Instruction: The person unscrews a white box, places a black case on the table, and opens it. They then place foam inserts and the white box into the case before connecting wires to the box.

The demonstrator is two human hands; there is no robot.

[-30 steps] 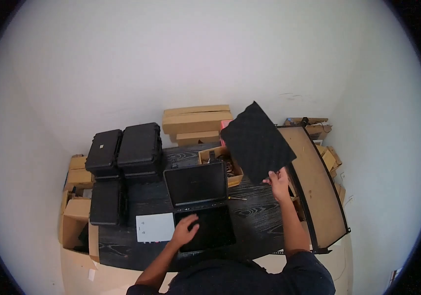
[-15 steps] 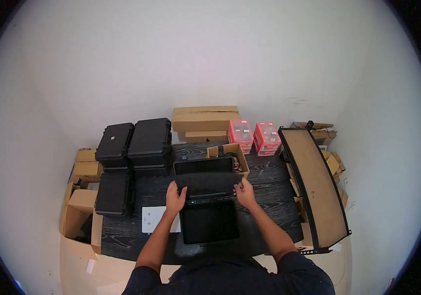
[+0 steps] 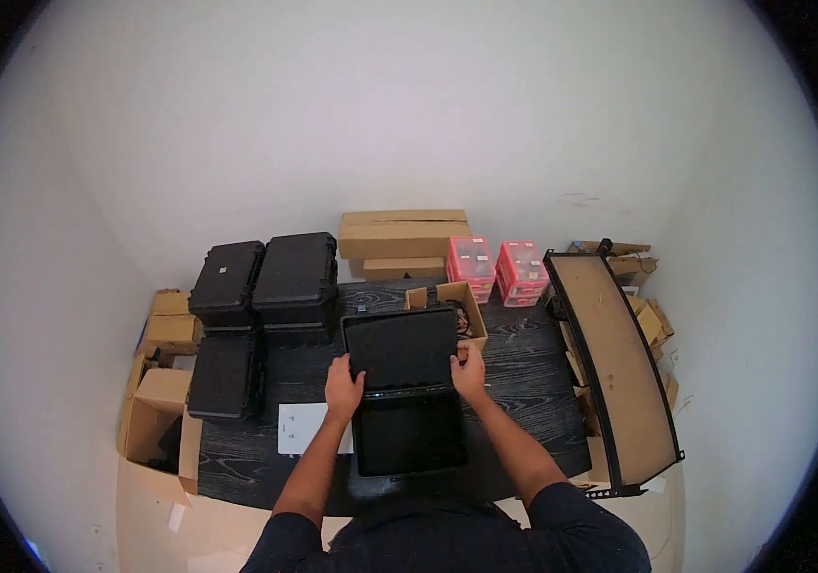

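An open black hard case lies on the dark wood-grain table, its lid raised at the back. A black foam sheet lies against the inside of the lid, its upper edge slightly slanted. My left hand grips the sheet's left edge, with the thumb on its face. At the right edge my right hand pinches the foam with bent fingers. The case's lower half shows a dark, bare interior. Partly under my left forearm is a white printed sheet.
Several closed black cases stand at the left. Behind the lid sits an open cardboard box with cables. Pink drawer boxes and long cartons line the back. A black-framed panel leans at the right.
The foam sheet was bowed in front of the lid; now it lies flatter against the lid's inside and higher. My right hand has shifted slightly left with its edge.
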